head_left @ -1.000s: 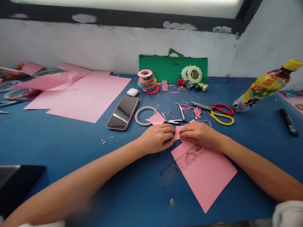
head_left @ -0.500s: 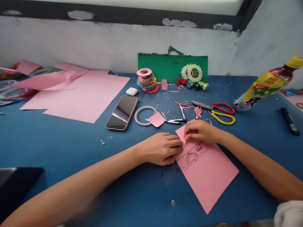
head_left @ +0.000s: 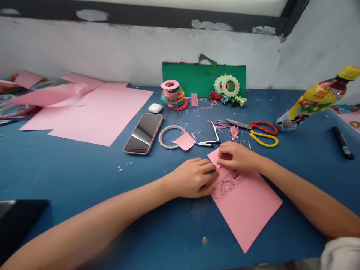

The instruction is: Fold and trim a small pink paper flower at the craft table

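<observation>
Pink paper (head_left: 219,167) sits pinched in fingers (head_left: 226,163), a capped bottle (head_left: 315,98) well apart.

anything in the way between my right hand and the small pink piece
Nothing visible: the fingers of your right hand are at the small pink piece. The clear ruler lies nearer you, partly on the larger pink sheet, not between.

You drew your left hand (head_left: 194,177) nearer yourself, bringing its fingers (head_left: 208,177) to the left edge of the pink sheet (head_left: 246,213).
</observation>
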Motion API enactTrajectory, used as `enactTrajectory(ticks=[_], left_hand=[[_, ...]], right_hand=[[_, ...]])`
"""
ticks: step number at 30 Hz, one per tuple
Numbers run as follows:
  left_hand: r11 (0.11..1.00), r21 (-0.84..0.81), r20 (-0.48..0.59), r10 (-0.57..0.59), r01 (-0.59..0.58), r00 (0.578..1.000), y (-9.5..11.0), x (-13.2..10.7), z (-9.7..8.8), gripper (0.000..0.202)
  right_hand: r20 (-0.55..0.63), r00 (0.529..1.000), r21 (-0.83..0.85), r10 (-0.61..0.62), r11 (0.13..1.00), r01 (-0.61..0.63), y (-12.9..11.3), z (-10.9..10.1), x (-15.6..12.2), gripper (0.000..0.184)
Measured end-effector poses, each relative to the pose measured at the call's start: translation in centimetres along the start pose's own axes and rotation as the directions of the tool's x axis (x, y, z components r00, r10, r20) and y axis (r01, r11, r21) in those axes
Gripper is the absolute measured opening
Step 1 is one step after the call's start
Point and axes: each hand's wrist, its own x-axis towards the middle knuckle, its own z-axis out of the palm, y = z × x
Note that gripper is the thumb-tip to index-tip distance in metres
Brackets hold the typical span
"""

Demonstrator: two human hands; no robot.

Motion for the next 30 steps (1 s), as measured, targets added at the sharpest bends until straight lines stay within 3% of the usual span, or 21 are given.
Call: enactTrajectory(ticks=[17, 21, 25, 30], left_hand=[[0.991, -0.116, -0.061, 0.064, -0.07, 0.996, -1.0, -0.1, -0.3, 0.022], [0.978, -0.205, -0.097, 0.02, -0.04, 0.995, -1.1, -0.1, -0.4, 0.021], [0.973, -0.229, -0.018, -0.046, 0.04, 0.999, -1.0, 0.1, -0.7, 0.025], [0.987, -0.158, 0.034, -0.028, 0.033, 0.999, -0.9, 0.1, -0.6, 0.028]], right_hand=[[-0.043, 0.999, -0.017, -0.011, 1.0, 0.011, 0.1, 0.4, 0.3, 0.015], [-0.039, 0.999, -0.023, -0.022, 1.0, 0.021, 0.2, 0.6, 0.3, 0.015], [-0.03, 0.999, -0.016, -0.019, 1.0, 0.018, 0.0, 0.5, 0.3, 0.017], [-0.036, 0.999, -0.01, -0.009, 1.0, 0.009, -0.1, 0.4, 0.4, 0.018]])
